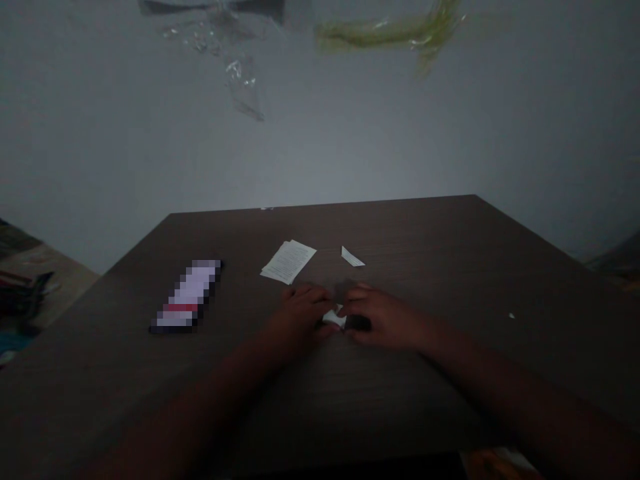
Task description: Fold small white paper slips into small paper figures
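A small piece of white paper (335, 319) lies low on the table between my two hands, folded or creased as far as the dim light shows. My left hand (300, 320) has its thumb and fingers closed on the paper's left side. From the other side, my right hand (385, 319) presses its curled fingertips on the right edge, thumb below and index finger above. The fingers hide part of the paper. Just beyond the hands lie a stack of printed paper sheets (289, 261) and a narrow folded paper strip (353, 257).
The brown wooden table (440, 247) stands against a pale wall (350, 147) with tape and plastic stuck on it. A phone (187, 300) with a lit, blurred-out screen lies at the left. A tiny paper scrap (511, 316) is at the right.
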### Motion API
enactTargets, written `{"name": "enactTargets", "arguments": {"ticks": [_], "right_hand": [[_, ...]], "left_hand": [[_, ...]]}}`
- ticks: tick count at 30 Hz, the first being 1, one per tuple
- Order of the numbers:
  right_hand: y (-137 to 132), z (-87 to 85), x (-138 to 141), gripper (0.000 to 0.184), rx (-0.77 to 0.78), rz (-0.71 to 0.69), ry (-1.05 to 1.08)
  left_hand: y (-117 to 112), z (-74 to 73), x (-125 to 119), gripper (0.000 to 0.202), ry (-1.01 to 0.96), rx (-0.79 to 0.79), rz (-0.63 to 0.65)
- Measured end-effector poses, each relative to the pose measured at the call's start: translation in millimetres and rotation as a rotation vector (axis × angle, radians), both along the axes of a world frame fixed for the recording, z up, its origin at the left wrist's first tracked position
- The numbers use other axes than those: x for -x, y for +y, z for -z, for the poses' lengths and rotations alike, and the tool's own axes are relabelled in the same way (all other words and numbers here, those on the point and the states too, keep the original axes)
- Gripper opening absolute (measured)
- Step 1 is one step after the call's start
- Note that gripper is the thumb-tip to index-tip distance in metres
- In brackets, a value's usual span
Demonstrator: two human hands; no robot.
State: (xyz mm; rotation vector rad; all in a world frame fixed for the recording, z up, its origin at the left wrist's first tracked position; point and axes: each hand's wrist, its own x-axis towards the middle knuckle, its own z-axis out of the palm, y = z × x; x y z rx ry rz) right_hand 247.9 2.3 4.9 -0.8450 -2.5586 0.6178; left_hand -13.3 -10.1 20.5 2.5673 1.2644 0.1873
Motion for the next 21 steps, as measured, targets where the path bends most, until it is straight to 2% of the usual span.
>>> {"name": "enactTargets", "arguments": {"ticks": [5,10,13,17,21], "right_hand": [[8,4.5,-4,0.035,-0.023,0.010,-0.016],[8,7.5,-1,0.014,-0.063,0.045,-0.019],[8,8.3,2,0.018,-0.064,0.078,-0.017],[9,10.8,4,0.010,-0.035,0.093,-0.025],[9,14.1,4,0.006,0.010,0.108,-0.018]], "left_hand": [[8,-0.2,6,0.023,-0.039,0.012,0.068],[9,-5.4,7,0.016,-0.106,0.015,0.116],[10,-7.4,8,0.022,-0.117,0.030,0.128],[11,-5.8,10,0.017,-0.095,0.087,0.084],[10,-1.8,12,0.018,-0.130,0.090,-0.025]]}}
